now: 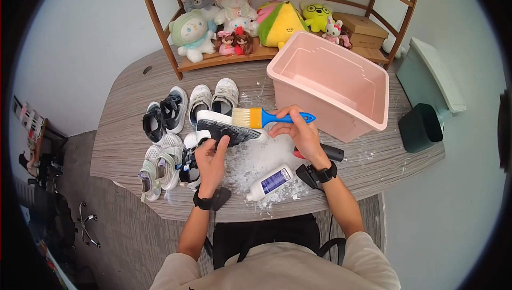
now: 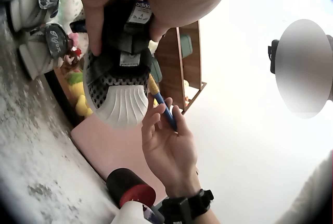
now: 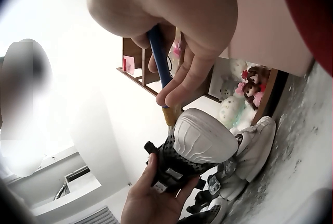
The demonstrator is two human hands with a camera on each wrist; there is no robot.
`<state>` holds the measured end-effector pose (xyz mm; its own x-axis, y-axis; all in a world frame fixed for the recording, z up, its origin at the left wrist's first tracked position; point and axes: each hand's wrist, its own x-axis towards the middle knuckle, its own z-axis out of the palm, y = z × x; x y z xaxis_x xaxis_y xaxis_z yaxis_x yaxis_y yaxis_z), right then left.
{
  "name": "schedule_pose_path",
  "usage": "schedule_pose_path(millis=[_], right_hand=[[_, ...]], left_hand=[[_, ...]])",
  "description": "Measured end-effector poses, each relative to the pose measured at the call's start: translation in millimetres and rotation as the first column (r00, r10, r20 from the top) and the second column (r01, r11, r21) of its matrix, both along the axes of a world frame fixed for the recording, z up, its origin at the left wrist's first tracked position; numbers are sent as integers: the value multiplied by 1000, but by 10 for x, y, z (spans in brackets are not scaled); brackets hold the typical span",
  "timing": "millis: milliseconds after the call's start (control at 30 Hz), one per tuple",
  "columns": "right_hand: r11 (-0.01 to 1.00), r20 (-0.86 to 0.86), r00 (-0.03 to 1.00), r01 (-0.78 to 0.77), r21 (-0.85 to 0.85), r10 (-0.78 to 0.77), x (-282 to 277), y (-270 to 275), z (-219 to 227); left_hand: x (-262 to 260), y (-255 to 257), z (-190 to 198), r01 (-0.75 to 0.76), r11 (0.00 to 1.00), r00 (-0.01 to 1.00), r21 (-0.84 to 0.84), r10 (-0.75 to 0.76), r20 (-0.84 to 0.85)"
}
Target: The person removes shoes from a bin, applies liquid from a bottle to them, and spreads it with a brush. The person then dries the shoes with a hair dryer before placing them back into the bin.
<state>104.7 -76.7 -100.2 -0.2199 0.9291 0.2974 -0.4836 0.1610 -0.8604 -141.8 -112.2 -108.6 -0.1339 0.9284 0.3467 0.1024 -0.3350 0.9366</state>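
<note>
A black and white shoe (image 1: 224, 129) is held up over the table by my left hand (image 1: 211, 163), thumb on its near side. My right hand (image 1: 300, 136) grips the blue handle of a brush (image 1: 288, 117), whose pale bristles lie against the upper side of the shoe. In the left wrist view the shoe (image 2: 122, 78) shows its white rubber end, with the brush (image 2: 165, 110) beside it. The right wrist view has the brush (image 3: 160, 60) pointing at the shoe (image 3: 200, 140). White powder (image 1: 266, 156) covers the tabletop below.
Several shoes (image 1: 169, 156) stand at the left. A white bottle (image 1: 271, 183) lies near the front edge, with a black cylinder (image 1: 332, 152) beyond my right wrist. Behind is a pink bin (image 1: 330, 92); a dark green container (image 1: 420, 128) sits at the right. Plush toys fill the shelf (image 1: 224, 64).
</note>
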Motion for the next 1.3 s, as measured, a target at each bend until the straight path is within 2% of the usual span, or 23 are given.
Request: schedule_pose_path(millis=[167,367,433,633,700,733,767,833,867,933,967,1033,1067,1100,1167,1200,1233,1300], right_hand=[[998,36,998,57,14,-58,33,0,17],[985,62,984,162,60,-165,46,-7,47],[970,98,966,230,79,-237,46,-19,71],[958,128,951,273,82,-282,91,13,43],[958,159,945,278,71,-286,75,20,37],[956,190,937,286,67,-294,60,17,39],[955,182,937,290,64,-297,38,10,43],[965,193,945,260,39,-263,2,4,65],[965,192,946,259,38,-261,3,-1,71],[976,202,956,216,12,-214,8,-1,87],[977,203,956,213,14,-211,0,-5,105],[968,215,946,251,-6,-243,-6,-14,142],[968,216,946,249,-6,-242,-2,-7,147],[971,201,952,237,-5,-232,1,-6,143],[974,185,958,225,-11,-220,-10,-17,129],[974,176,958,226,24,-227,-28,-19,131],[972,166,957,229,60,-236,-40,-21,133],[971,171,957,221,89,-233,-46,-8,122]], left_hand=[[3,12,-34,-47,999,999,22,47,4],[-61,76,-59,-176,984,975,30,170,144],[-85,121,-113,-184,982,965,31,174,195],[-64,80,-42,-180,984,931,12,167,325],[-7,54,90,-199,978,833,-55,199,517],[-73,59,89,-136,991,807,-8,115,579],[-81,53,89,-132,991,813,-8,113,571],[-53,32,140,-149,982,714,-117,189,675],[-75,35,106,-151,982,714,-117,190,674],[-129,40,14,21,1000,790,-14,-8,613],[-134,35,-4,17,1000,789,-12,-6,614],[-102,26,-21,38,998,909,46,-53,413],[-72,-7,10,18,999,940,30,-27,340],[-75,-25,-8,17,1000,940,26,-24,341],[-88,-62,-51,62,997,997,42,-63,33],[-50,-28,-86,26,991,999,128,-21,-39],[-45,-14,-129,28,992,999,126,-24,-40],[-31,-1,-193,36,972,981,230,10,-195]])
